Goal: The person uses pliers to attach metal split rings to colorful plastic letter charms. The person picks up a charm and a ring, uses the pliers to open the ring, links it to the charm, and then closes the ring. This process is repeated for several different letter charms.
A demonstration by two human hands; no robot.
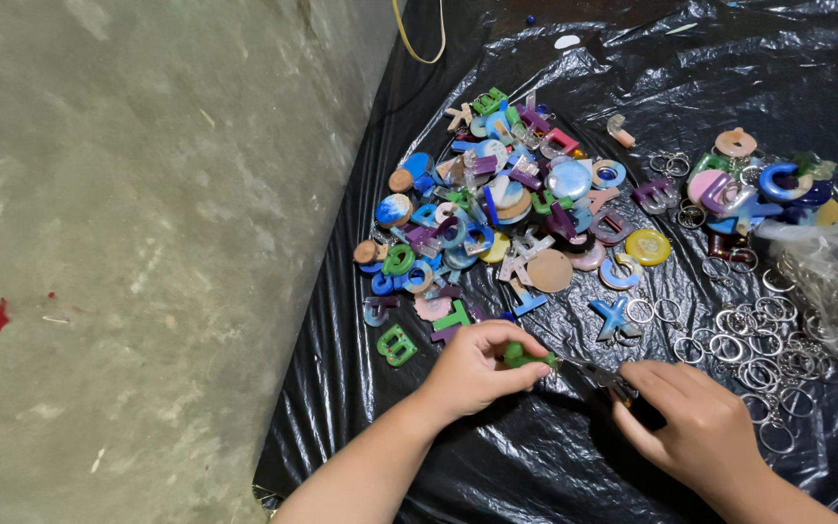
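The small green piece (516, 355) sits near the middle of the black plastic sheet (497, 466), pinched in your left hand (472, 371), whose fingers are clamped on it. Your right hand (695, 427) just right of it grips small pliers (598, 374), fingers closed around them. Beyond lie the heap of coloured letter shapes (506, 213) and, to the right, loose metal rings (749, 340).

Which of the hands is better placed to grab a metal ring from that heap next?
Probably the right hand: the loose metal rings lie just beside it, while the left hand pinches a green piece further away.
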